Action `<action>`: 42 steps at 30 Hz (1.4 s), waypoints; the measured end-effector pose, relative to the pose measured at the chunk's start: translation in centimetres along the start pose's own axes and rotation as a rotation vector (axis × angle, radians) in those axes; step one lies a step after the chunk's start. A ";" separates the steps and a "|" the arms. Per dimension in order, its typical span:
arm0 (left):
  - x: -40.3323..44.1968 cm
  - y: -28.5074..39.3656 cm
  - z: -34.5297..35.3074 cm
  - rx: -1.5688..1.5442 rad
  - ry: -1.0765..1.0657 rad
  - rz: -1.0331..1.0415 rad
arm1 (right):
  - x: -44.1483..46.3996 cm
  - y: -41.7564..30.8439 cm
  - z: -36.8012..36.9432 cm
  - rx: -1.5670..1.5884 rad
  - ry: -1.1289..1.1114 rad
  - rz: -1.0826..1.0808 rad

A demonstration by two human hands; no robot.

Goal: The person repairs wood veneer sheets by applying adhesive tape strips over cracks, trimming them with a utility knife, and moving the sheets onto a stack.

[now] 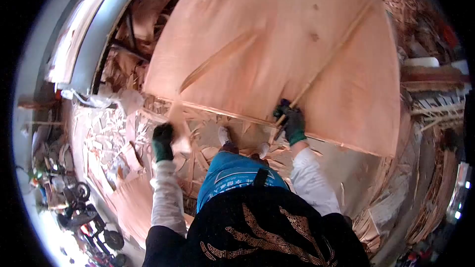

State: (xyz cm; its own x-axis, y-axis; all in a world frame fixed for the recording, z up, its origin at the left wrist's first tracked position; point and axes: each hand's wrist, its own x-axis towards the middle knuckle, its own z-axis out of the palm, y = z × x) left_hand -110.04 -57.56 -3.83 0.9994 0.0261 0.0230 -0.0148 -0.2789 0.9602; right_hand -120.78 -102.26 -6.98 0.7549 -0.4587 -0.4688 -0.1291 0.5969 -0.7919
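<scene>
A large stack of thin reddish wood sheets (277, 59) lies in front of me. My right hand (293, 122), in a dark green glove, is closed around a long thin stick (326, 64) at the sheets' near edge; the stick slants up to the right across the top sheet. My left hand (163, 141), gloved too, is closed at the lower end of a blurred strip of wood veneer (179, 118), left of the stack's near edge. A curved veneer strip (215, 63) lies on or just over the top sheet.
Wood scraps (106, 133) cover the floor at the left. Parked motorbikes (94, 225) stand at the lower left. More veneer pieces (391, 212) are piled at the right. A long pale metal structure (94, 34) runs along the upper left.
</scene>
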 end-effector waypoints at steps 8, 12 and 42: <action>-14.8 -18.1 -25.2 1.523 -0.197 -0.507 | -0.8 -1.6 1.0 0.045 0.064 0.005; -16.2 -20.9 -26.4 1.334 -0.550 -0.958 | -2.6 -4.3 3.5 -0.123 0.231 -0.024; 77.1 -14.5 -42.6 1.118 0.152 -0.335 | 9.3 15.6 39.9 -1.508 0.890 -0.196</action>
State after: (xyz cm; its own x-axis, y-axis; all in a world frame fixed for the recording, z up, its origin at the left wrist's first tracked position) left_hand -34.08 -10.60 -4.12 0.9331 0.3510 -0.0787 0.3591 -0.9215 0.1477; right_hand -90.13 -70.96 -8.13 0.3490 -0.9368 0.0247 -0.9039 -0.3434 -0.2549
